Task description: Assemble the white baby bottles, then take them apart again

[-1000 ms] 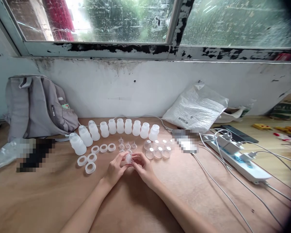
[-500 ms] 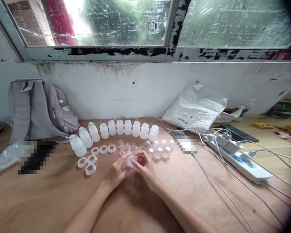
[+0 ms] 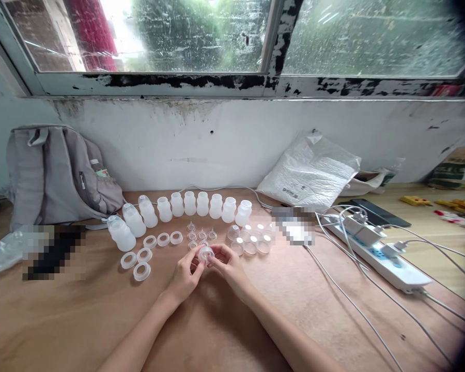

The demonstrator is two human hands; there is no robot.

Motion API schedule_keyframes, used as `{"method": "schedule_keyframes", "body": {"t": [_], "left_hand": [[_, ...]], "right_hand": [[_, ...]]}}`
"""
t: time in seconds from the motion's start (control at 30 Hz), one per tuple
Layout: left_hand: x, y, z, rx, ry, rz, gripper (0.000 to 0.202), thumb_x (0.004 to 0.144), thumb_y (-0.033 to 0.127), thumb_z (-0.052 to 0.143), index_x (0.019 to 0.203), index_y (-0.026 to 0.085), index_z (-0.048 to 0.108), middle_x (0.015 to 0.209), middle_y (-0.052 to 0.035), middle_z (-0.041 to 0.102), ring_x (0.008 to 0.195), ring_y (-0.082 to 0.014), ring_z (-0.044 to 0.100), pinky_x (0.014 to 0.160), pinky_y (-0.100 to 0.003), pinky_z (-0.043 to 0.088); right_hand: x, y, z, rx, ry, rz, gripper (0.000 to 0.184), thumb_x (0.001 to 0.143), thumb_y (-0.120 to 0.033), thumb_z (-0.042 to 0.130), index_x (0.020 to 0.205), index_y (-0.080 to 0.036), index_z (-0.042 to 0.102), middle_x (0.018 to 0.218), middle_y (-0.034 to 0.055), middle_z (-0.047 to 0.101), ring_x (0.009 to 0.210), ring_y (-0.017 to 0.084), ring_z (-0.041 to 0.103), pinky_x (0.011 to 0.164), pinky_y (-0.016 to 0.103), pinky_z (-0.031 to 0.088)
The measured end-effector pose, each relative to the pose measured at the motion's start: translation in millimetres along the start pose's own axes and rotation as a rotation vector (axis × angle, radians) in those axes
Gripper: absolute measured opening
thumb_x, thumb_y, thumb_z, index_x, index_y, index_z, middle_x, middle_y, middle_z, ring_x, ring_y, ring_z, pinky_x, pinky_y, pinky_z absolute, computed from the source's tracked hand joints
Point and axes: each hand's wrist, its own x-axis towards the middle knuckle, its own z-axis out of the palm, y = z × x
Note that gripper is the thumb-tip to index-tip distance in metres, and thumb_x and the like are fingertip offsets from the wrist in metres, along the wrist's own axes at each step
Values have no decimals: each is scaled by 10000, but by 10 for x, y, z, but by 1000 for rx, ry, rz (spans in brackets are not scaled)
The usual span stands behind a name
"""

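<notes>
Between both hands, above the table's middle, is a translucent baby bottle collar ring [image 3: 205, 251] with what looks like a clear nipple in it. My left hand [image 3: 185, 273] is closed on its left side, and my right hand [image 3: 228, 267] grips the right side with thumb and fingers; the fingertips partly cover it. Just beyond the fingers stand several clear silicone nipples [image 3: 191, 236]. Loose collar rings [image 3: 141, 278] lie to the left of my left hand. Clear domed caps [image 3: 250, 247] sit beyond my right hand.
White baby bottles [image 3: 202, 204] form an arc behind the parts; the leftmost ones [image 3: 121, 235] have tops on. A grey backpack [image 3: 58, 175] leans at left. At right are a silver bubble mailer [image 3: 310, 173], a power strip [image 3: 395, 268] and trailing cables.
My hands have turned the collar ring so its round face tilts toward me, and the fingers have closed in around it. The view has shifted slightly; the other parts stay in place.
</notes>
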Motion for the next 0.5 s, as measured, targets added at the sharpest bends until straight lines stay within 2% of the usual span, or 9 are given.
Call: {"method": "schedule_keyframes", "body": {"t": [0.13, 0.27, 0.5], "left_hand": [[0, -20, 38, -40, 25, -38, 276, 813, 280, 434, 1074, 209, 491, 916, -38, 632, 753, -152, 613, 683, -271, 513], [1, -44, 47, -44, 21, -49, 253, 801, 268, 445, 1041, 210, 499, 939, -41, 631, 757, -155, 616, 648, -261, 514], [-14, -35, 44, 67, 40, -58, 254, 760, 210, 466, 1013, 222, 477, 814, 2, 632, 659, -128, 599, 632, -242, 476]], "right_hand": [[0, 34, 10, -35, -12, -29, 224, 690, -309, 626, 866, -195, 547, 865, 29, 613, 794, 170, 589, 727, 318, 493], [-10, 66, 19, -40, -5, -30, 211, 692, -304, 617, 841, -200, 509, 809, 16, 608, 720, 153, 594, 660, 297, 502], [-49, 100, 75, -59, 21, -16, 187, 700, -266, 585, 831, -208, 464, 716, -8, 582, 600, 125, 563, 536, 252, 487]]}}
